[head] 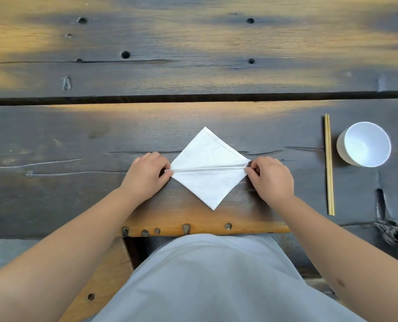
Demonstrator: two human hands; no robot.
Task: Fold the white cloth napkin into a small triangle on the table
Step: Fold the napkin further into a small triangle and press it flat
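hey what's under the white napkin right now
The napkin lies as a diamond directly on the dark wooden table, with the left hand and right hand pinching its side corners. Anything beneath the cloth is covered.

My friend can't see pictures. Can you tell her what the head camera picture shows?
Two hands, left hand and right hand, pinch the side corners of a white cloth napkin lying like a diamond on a dark wooden table. To the right lie chopsticks and a white cup.
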